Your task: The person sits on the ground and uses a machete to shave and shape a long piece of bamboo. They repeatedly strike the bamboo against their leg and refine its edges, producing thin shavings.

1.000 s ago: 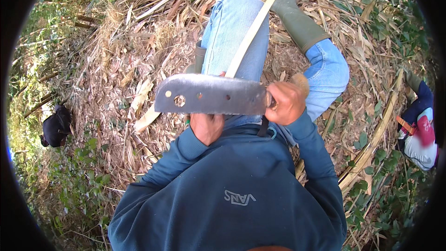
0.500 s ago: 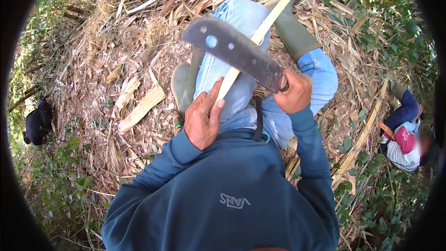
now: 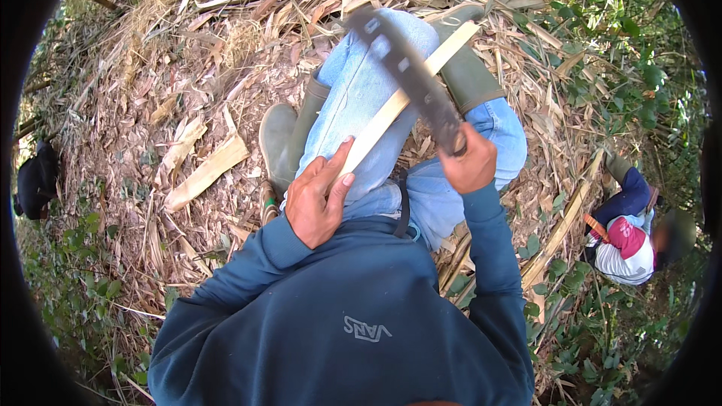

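Left fingers (image 3: 335,160) hold pale strip (image 3: 375,129) between them (machete (image 3: 417,82) crossing beyond).

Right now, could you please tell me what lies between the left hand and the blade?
The head view shows a stretch of pale strip, with jeans beneath.

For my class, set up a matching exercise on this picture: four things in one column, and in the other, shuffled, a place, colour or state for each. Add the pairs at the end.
Column one
1. left hand
2. right hand
3. pale strip
4. boots

Column two
A. dull green in colour
B. gripping the dark knife at its handle end
C. crossed by the knife's blade in this view
D. holding the near end of the pale strip

Right pairs: 1-D, 2-B, 3-C, 4-A
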Demonstrator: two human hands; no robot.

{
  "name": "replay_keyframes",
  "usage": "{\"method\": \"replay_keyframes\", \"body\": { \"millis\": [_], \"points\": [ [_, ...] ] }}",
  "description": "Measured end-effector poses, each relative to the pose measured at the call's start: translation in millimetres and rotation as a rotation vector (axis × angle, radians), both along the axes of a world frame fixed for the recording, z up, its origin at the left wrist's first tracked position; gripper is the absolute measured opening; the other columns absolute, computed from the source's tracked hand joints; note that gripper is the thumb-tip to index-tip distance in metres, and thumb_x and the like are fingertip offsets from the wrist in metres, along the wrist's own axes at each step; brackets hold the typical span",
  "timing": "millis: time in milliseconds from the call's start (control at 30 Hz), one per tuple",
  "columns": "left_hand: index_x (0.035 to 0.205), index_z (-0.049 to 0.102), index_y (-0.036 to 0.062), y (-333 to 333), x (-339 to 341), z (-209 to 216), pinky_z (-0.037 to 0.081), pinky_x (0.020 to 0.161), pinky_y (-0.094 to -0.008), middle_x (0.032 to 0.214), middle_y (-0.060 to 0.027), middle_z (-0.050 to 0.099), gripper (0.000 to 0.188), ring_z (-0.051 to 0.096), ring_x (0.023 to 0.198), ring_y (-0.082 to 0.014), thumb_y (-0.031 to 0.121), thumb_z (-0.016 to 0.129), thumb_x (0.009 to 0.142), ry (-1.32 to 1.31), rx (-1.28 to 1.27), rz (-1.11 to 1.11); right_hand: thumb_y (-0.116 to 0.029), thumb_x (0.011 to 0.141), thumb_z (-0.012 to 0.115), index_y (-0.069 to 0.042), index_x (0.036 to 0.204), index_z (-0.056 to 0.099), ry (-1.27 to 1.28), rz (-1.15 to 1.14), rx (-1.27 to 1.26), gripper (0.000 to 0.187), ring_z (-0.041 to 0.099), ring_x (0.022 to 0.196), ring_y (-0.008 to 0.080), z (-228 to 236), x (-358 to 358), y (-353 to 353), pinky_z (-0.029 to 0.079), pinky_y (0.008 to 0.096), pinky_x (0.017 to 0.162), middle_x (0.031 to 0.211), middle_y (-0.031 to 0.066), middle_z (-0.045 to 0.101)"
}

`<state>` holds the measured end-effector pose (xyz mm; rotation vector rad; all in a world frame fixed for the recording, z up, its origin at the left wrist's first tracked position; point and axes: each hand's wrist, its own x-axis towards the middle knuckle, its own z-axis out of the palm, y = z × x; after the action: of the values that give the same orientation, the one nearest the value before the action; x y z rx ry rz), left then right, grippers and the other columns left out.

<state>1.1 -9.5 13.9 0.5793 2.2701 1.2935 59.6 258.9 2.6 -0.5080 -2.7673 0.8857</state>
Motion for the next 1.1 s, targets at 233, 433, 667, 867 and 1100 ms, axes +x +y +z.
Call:
{"method": "replay_keyframes", "body": {
  "millis": [233, 433, 667, 867, 1100],
  "points": [
    [0.141, 0.049, 0.0049, -7.3, -3.5, -2.1, 0.045, 0.065, -0.0368, 0.073, -0.0151, 0.051, 0.045, 0.052, 0.065, -0.0263, 0.015, 0.054, 0.098, -0.021, -0.002, -0.016, -0.013, 0.070, 0.067, 0.002, 0.082, 0.061, 0.026, 0.034, 0.225, 0.020, 0.060, 0.061, 0.0361, -16.0, -20.1, 36.9, 0.046, 0.0408, 0.058, 0.065, 0.0178, 0.059],
    [0.140, 0.051, 0.0047, 0.3, -0.8, -18.0, 0.048, 0.074, -0.0365, 0.088, -0.0208, 0.062, 0.042, 0.060, 0.075, -0.0268, 0.022, 0.047, 0.102, 0.040, 0.218, 0.048, -0.019, 0.075, 0.068, 0.002, 0.083, 0.062, 0.010, -0.287, -0.140, 0.023, 0.068, 0.066, 0.0347, -8.4, -30.1, 29.0, 0.050, 0.0408, 0.061, 0.069, 0.0195, 0.065],
    [0.128, 0.058, 0.0003, -7.1, 0.6, -20.4, 0.045, 0.097, -0.0400, 0.119, -0.0208, 0.063, 0.035, 0.060, 0.111, -0.0301, 0.016, 0.050, 0.097, 0.147, -0.029, -0.087, -0.011, 0.060, 0.065, -0.004, 0.078, 0.057, 0.103, 0.349, 0.008, 0.021, 0.059, 0.062, 0.0351, -4.2, 28.7, -51.3, 0.046, 0.0431, 0.055, 0.067, 0.0143, 0.056],
    [0.145, 0.044, 0.0051, -1.5, 5.0, -6.5, 0.031, 0.047, -0.0209, 0.075, 0.0036, 0.049, 0.056, 0.037, 0.055, -0.0031, 0.042, 0.045, 0.103, -0.425, 0.160, 0.144, -0.014, 0.057, 0.064, -0.005, 0.081, 0.057, 0.006, 0.139, 0.039, 0.026, 0.059, 0.061, 0.0340, -4.8, 10.1, -20.7, 0.047, 0.0429, 0.055, 0.065, 0.0135, 0.054],
    [0.145, 0.042, 0.0028, -23.9, 13.9, -40.6, 0.024, 0.043, -0.0195, 0.068, 0.0067, 0.043, 0.055, 0.030, 0.050, -0.0003, 0.038, 0.047, 0.103, -0.313, 0.170, 0.130, -0.011, 0.058, 0.062, -0.003, 0.077, 0.054, 0.099, 0.296, 0.088, 0.022, 0.057, 0.061, 0.0371, 1.8, 16.7, -21.5, 0.043, 0.0463, 0.053, 0.063, 0.0154, 0.052]
  ]
}}
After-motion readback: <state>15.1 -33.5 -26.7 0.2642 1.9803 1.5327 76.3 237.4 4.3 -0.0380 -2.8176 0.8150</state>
